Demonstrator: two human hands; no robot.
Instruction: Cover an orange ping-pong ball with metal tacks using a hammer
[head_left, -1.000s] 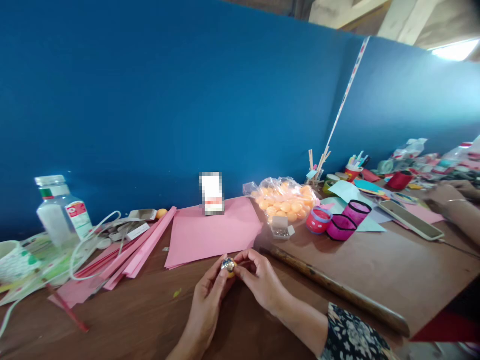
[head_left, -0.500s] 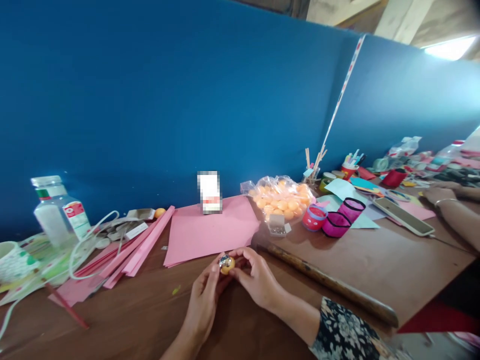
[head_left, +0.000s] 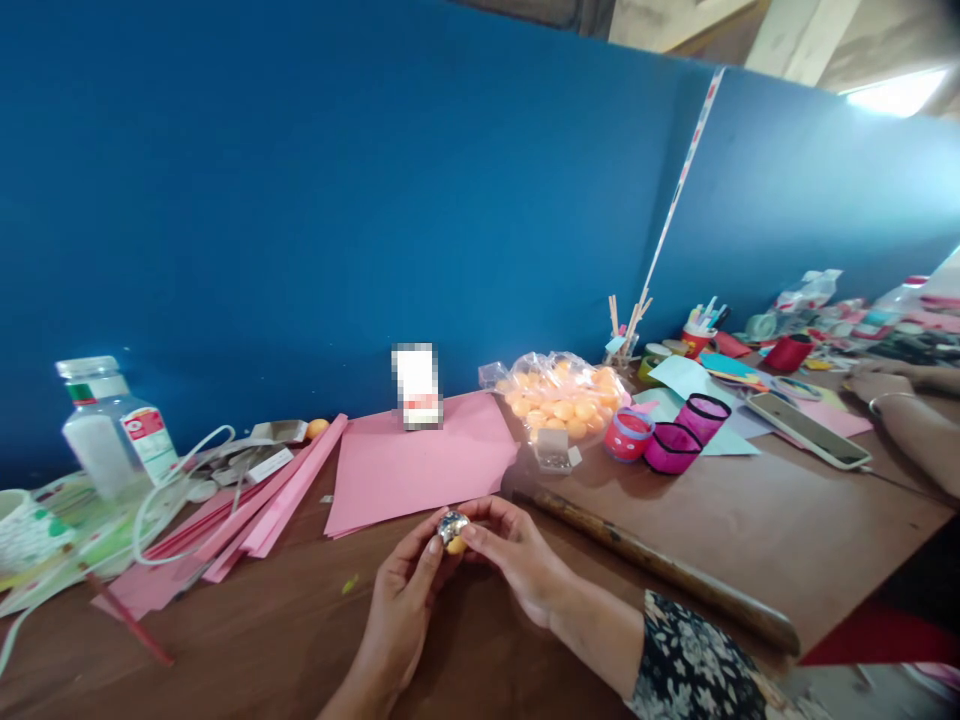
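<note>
Both hands meet over the brown table, holding one small orange ball [head_left: 455, 545] whose upper part is covered in shiny silver foil [head_left: 452, 522]. My left hand [head_left: 409, 585] grips it from the left, with thumb and fingers closed around its side. From the right, my right hand [head_left: 517, 555] pinches it, the thumb resting on the edge where foil meets orange. The ball's underside is hidden by the fingers. Just behind the hands lie pink paper sheets [head_left: 420, 465]. A clear plastic bag [head_left: 562, 395] of similar orange balls sits behind to the right.
A wooden rod [head_left: 660, 575] lies right of my hands. Beyond it are magenta cylinders [head_left: 673, 450], a red cup [head_left: 627, 440] and a phone [head_left: 806, 430]. Pink strips [head_left: 300, 490], a white cable [head_left: 139, 530] and a bottle [head_left: 101, 430] stand left. Another person's arm [head_left: 911, 430] rests far right.
The right thumb has moved up onto the foil edge, and the ball has turned slightly in the fingers. Both hands still hold it in nearly the same place.
</note>
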